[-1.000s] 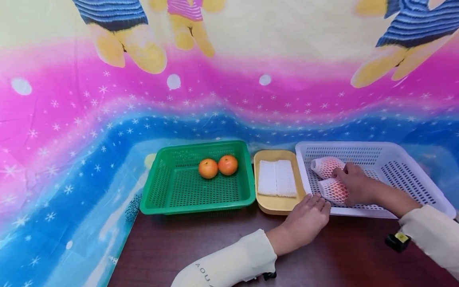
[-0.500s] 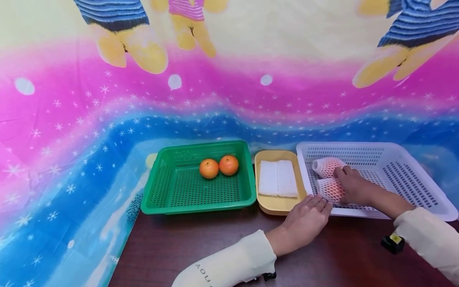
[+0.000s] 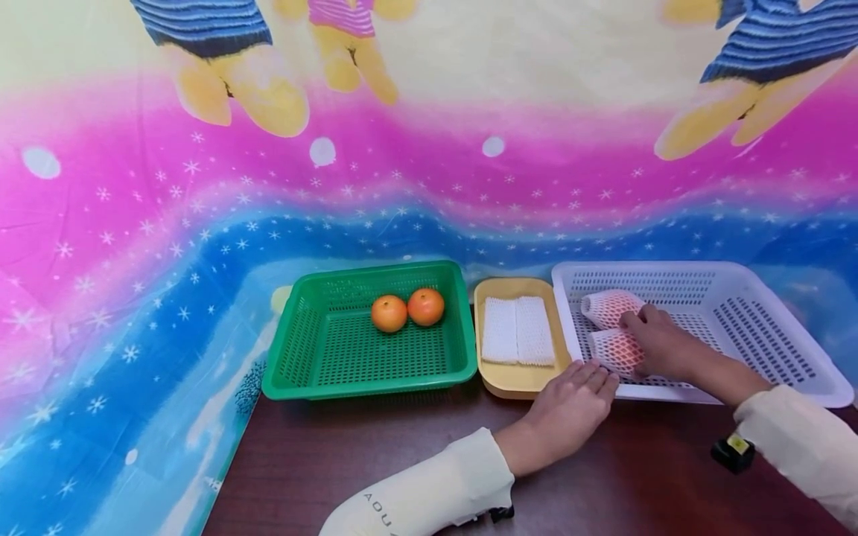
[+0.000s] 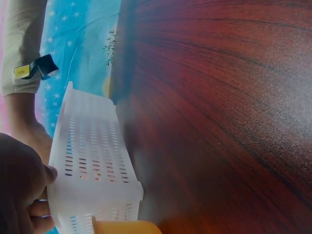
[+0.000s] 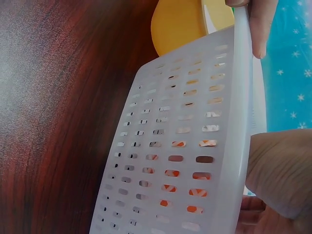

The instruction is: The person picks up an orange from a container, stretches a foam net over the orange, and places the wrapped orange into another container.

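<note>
My right hand (image 3: pixel 660 346) is inside the white basket (image 3: pixel 771 279), holding the nearer orange (image 3: pixel 620 353) wrapped in a white foam net sleeve. Behind it lies another netted orange (image 3: pixel 608 307), close to the fingertips. At the basket's front left corner, my left hand (image 3: pixel 575 406) grips the rim, its fingers over the edge and its thumb outside, as the left wrist view shows. Through the basket's slots the right wrist view catches patches of orange and white net. The right palm side is hidden behind the basket wall there.
A yellow tray (image 3: pixel 492 380) with two flat white foam net sleeves (image 3: pixel 518 331) stands left of the white basket. Further left, a green basket (image 3: pixel 322 391) holds two bare oranges (image 3: pixel 389 313) (image 3: pixel 425 307). Behind the dark wooden table (image 3: pixel 375 439) hangs a printed cloth (image 3: pixel 375 186).
The right hand and the nearer netted orange have shifted slightly left within the white basket. The left hand has stayed on the rim.
</note>
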Motion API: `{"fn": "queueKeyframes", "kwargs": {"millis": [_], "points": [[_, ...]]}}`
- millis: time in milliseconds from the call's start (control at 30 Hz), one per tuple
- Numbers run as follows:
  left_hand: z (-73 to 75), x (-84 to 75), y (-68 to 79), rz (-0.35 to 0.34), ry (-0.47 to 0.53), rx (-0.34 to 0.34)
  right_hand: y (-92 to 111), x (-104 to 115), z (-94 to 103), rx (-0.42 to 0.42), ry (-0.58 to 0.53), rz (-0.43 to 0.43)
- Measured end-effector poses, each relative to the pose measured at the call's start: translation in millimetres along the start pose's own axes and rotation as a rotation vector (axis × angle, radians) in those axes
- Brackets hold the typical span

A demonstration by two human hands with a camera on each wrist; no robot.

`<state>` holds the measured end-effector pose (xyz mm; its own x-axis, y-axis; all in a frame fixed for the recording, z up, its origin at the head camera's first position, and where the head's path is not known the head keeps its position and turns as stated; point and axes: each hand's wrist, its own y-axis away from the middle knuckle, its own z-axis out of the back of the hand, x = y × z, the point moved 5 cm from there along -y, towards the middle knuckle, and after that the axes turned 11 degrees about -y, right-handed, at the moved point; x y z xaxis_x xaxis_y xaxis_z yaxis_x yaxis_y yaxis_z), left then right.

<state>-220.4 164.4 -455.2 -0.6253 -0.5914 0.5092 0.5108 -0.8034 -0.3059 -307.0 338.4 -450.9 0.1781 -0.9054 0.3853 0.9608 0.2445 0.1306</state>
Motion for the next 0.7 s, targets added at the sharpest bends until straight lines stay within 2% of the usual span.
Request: {"fn": "queueKeyframes", "kwargs": {"millis": [700], "points": [[-0.6, 0.5, 1.4, -0.017, 0.004, 0.002, 2.4, 6.4, 6.3, -0.022, 0.031, 0.019]]}}
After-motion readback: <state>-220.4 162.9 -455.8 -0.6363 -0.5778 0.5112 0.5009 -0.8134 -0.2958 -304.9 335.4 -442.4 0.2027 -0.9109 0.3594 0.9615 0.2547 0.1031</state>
